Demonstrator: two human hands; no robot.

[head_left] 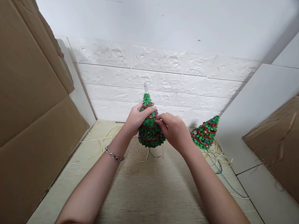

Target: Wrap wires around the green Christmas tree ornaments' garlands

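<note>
Though fingertips hide part of it, both hands, left hand (139, 118) and right hand (174, 130), pinching beaded tree (149, 131).

Both arms stretched forward, hands meeting at centre

Left hand (139, 118) curled, thumb toward 3 o'clock; right hand (174, 130) at its 4 o'clock, fingers pinched, both wrists bent inward.

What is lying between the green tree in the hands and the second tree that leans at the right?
In the head view, only the right hand sits between the held tree and the leaning tree.
</note>
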